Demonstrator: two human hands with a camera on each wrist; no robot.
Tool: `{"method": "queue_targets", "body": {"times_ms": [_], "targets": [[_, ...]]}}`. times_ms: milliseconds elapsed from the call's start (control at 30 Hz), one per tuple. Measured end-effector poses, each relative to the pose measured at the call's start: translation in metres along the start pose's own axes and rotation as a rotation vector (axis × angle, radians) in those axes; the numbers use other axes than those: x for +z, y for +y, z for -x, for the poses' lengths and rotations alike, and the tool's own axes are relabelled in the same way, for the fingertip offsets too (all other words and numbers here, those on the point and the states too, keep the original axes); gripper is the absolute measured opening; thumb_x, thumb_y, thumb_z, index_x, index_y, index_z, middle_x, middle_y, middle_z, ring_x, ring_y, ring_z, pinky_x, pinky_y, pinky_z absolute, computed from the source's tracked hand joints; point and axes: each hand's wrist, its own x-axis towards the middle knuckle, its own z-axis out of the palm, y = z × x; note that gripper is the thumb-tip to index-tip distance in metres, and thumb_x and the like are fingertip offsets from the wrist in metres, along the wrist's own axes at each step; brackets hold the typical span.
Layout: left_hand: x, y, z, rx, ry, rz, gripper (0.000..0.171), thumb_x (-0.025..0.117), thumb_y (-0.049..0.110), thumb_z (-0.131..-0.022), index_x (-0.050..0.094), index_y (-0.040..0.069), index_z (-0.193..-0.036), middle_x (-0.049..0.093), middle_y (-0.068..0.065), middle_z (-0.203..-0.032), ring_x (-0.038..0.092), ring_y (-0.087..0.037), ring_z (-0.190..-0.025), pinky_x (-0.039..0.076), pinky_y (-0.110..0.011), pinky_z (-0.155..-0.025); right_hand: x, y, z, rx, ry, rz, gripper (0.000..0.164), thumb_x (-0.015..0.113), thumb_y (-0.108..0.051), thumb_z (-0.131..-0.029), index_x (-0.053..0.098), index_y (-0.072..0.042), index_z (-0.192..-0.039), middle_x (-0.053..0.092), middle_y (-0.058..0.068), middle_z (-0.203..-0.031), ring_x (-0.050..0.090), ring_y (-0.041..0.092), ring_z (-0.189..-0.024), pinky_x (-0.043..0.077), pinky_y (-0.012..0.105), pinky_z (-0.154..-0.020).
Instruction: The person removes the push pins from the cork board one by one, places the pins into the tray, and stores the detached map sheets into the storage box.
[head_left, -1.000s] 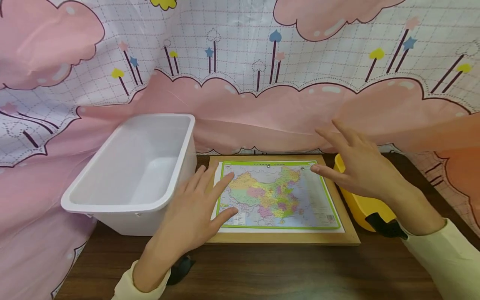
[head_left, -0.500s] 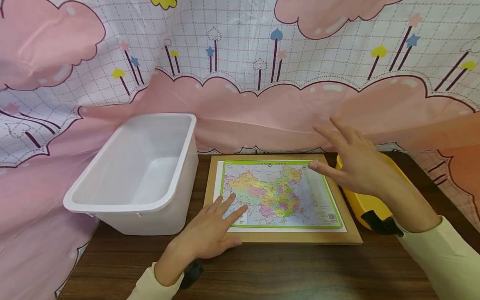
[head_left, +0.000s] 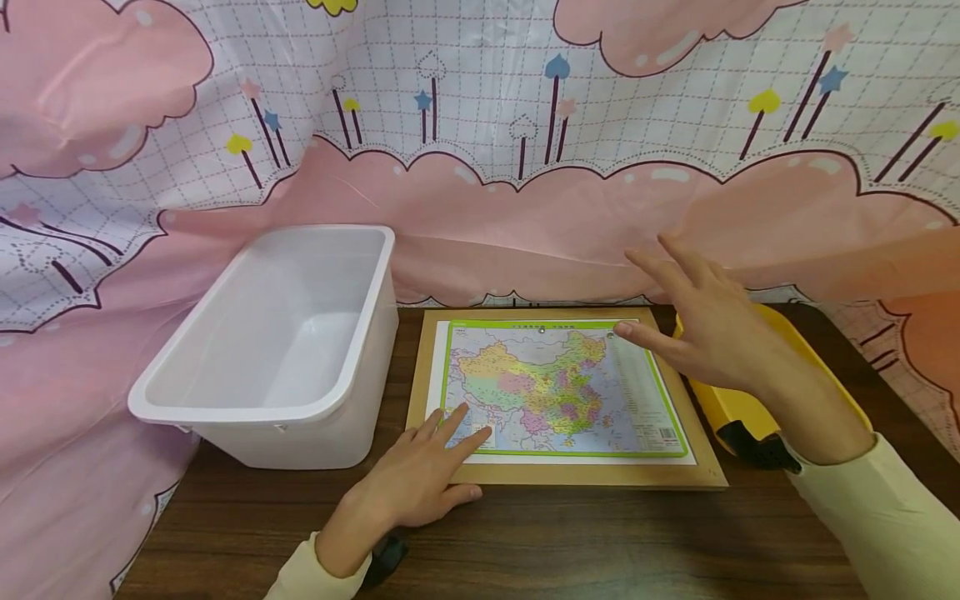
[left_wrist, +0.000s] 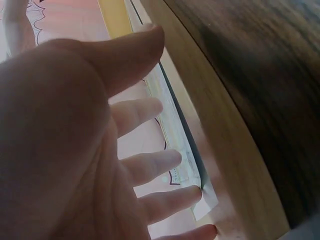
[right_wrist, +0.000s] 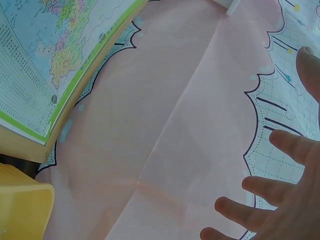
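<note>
A map puzzle board [head_left: 536, 392] with a green border lies on a wooden board [head_left: 585, 475], with white showing around it. My left hand [head_left: 420, 479] has its fingers spread over the board's lower left corner, with the thumb near the front edge. In the left wrist view the fingers [left_wrist: 150, 165] reach along the wooden edge and grip nothing. My right hand [head_left: 712, 333] is raised, fingers apart, in front of the yellow bin [head_left: 731, 408]. From the right wrist the same hand [right_wrist: 285, 200] shows well off the map, holding nothing.
To the left stands a deep white plastic tub [head_left: 240, 414], its inside bare. A pink and white patterned cloth [head_left: 480, 217] hangs behind and at the left. Everything rests on a dark wood table [head_left: 570, 550].
My left hand has come down and toward the front from beside the tub to the board's lower left corner. The right hand stays nearly in place.
</note>
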Motion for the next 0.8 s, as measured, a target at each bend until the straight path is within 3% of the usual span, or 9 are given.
{"method": "queue_targets", "body": {"times_ms": [467,800], "targets": [[0.0043,0.0001,-0.0009,0.015,0.038,-0.125,0.058,0.068,0.039,-0.104,0.052,0.024,-0.157,0.042,-0.017,-0.168,0.043,-0.047,-0.153,0.048,-0.067,-0.112,0.0030,-0.0024,-0.0051,0.004,-0.006,-0.018,0.095,0.076,-0.053,-0.093,0.025,-0.030,-0.170,0.009,0.017,-0.180,0.017,0.057,-0.160,0.015,0.089,-0.115],[0.0089,-0.0004,-0.0003,0.010,0.059,-0.147,0.057,0.066,0.041,-0.105,0.051,0.025,-0.158,0.042,-0.016,-0.169,0.043,-0.045,-0.153,0.048,-0.066,-0.113,0.0034,-0.0021,-0.0064,0.013,-0.011,-0.041,0.094,0.076,-0.050,-0.094,0.024,-0.031,-0.170,0.007,0.016,-0.180,0.017,0.061,-0.158,0.017,0.091,-0.113]]}}
